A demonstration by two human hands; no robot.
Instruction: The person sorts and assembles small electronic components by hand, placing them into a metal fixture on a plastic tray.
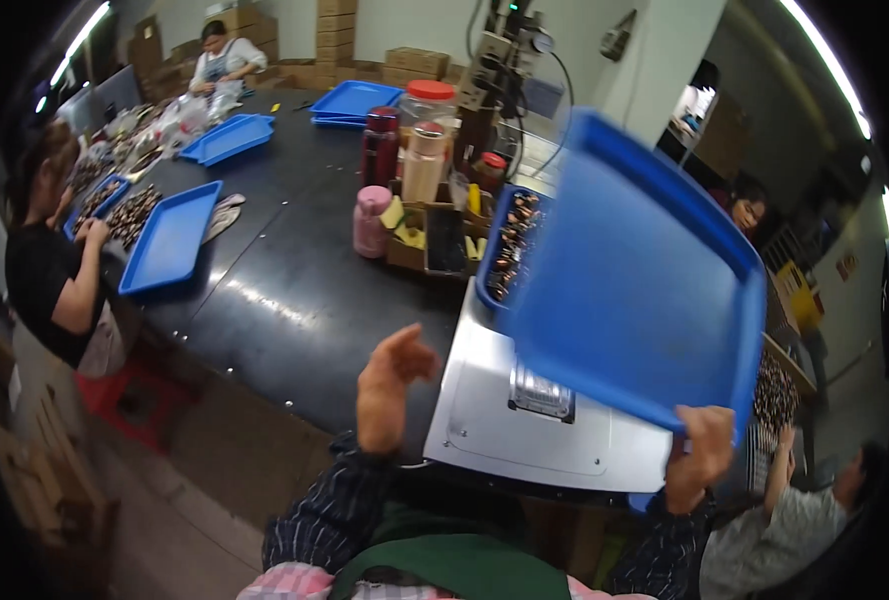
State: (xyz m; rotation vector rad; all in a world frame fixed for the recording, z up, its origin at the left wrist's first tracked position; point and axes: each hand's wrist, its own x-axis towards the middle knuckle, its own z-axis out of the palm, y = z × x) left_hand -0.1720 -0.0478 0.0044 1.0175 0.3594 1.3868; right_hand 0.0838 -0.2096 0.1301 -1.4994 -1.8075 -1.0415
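My right hand (700, 455) is closed around the near rim of a blue plastic tray (635, 270). The tray is raised and tilted over the right side of a silver metal machine top (480, 405), and its inner face shows plain blue. My left hand (390, 385) hovers by the machine's left side, above the dark table's edge, fingers slightly bent and holding nothing. Partly behind the raised tray stands another blue tray (485, 288) with small, shiny brown and copper-coloured pieces. A clear plastic cover (543, 395) sits on the machine top, partly hidden by the raised tray.
Bottles, a pink flask (372, 222) and a cardboard box (405, 252) stand on the dark table (295, 240). Farther left lies a blue tray (175, 240) near brown pieces (135, 215). Co-workers sit at left, at the far end and at right. A red stool (140, 400) stands lower left.
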